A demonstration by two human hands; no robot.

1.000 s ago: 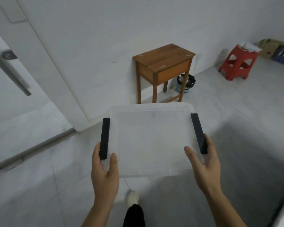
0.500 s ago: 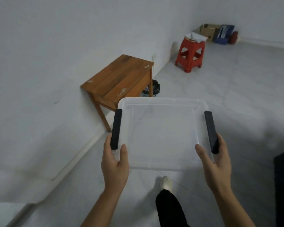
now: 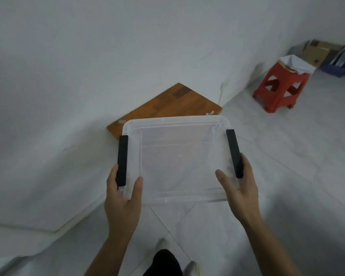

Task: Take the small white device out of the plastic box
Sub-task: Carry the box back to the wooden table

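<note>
Seen from above, two bare hands hold a clear plastic box (image 3: 177, 156) with black side latches in the centre of the frame. The left hand (image 3: 123, 196) clasps the box's lower left corner, thumb on top beside the left latch (image 3: 122, 160). The right hand (image 3: 239, 190) clasps the lower right corner by the right latch (image 3: 234, 153). No small white device can be made out through the lid. Behind the box is a wooden table (image 3: 167, 108) against a white wall. A red plastic stool (image 3: 277, 90) stands on the tiled floor at upper right, with cardboard boxes (image 3: 317, 50) beyond it.
</note>
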